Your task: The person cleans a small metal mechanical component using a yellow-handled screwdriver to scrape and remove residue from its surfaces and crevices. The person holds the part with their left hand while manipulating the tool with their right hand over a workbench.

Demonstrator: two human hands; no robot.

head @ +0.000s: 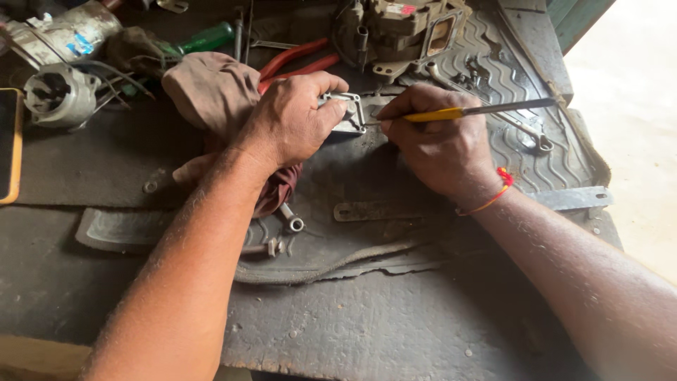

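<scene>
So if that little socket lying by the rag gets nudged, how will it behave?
The socket is a short round metal tube lying on its side, so it would probably roll. It looks stiff and heavy for its size. The ribbed rubber mat under it may stop it soon.

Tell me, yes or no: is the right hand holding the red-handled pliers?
No. The right hand holds a yellow-handled tool; the red-handled pliers lie untouched behind the left hand.

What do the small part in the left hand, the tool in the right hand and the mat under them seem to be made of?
Small part: probably cast metal, dull grey with a slight sheen. Tool: dark metal shaft, glossy yellow grip, likely plastic. Mat: looks like rubber, matte black, moulded wavy ribs, torn edge.
</scene>
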